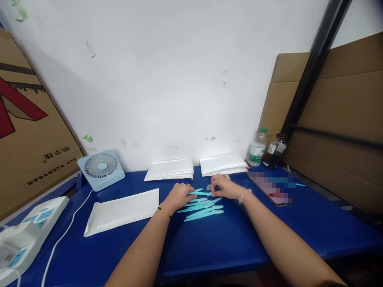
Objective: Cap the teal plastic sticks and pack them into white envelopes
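Several thin turquoise sticks (203, 215) lie roughly side by side on the blue table between my forearms. At the far end of the group, one turquoise stick (200, 193) spans the gap between my hands. My left hand (180, 196) pinches its left end with closed fingers. The fingers of my right hand (222, 186) are closed at its other end, where a small clear piece (208, 187) shows beside the fingertips. A white padded envelope (124, 211) lies flat left of my left hand.
White envelopes lie in two stacks (170, 169) (223, 164) by the wall. A blue fan (101, 169) and white power strip (38, 229) are left. Two bottles (257, 149) (273, 152) and a phone (266, 188) are right. Cardboard (344, 99) flanks the blue table (215, 247).
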